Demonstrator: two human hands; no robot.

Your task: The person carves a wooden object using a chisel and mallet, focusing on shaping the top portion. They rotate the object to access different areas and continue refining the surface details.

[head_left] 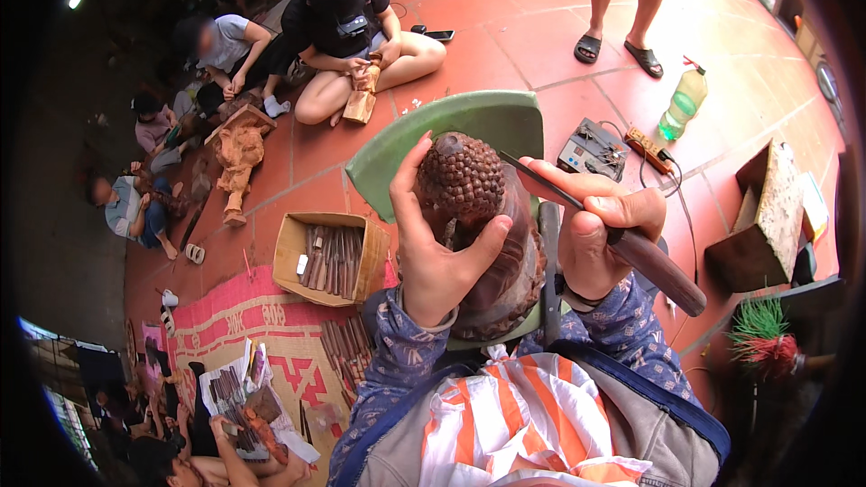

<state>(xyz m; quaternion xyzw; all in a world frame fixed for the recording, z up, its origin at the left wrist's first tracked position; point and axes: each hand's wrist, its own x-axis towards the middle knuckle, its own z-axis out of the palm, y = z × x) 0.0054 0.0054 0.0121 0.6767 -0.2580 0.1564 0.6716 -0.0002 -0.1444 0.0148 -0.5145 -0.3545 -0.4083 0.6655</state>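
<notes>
A dark brown carved wooden statue [462, 179], its head covered in rounded knobs, stands upright in front of my lap. My left hand [442, 257] grips the near left side of that head, thumb and fingers curved around it. My right hand [606, 225] is closed round a carving knife [663, 271] with a dark wooden handle. Its blade points left, its tip close to the head's right side; whether it touches I cannot tell. Behind the statue rises the curved back of a green plastic chair [388, 162]. The statue's face is mostly hidden from here.
Left of me, a cardboard box [287, 261] holds several chisels, beside a red-patterned mat [216, 316]. Ahead right are a grey electrical device [593, 151], a power strip [649, 150] with cords and a green bottle [686, 101]. Co-workers sit left, one person stands ahead.
</notes>
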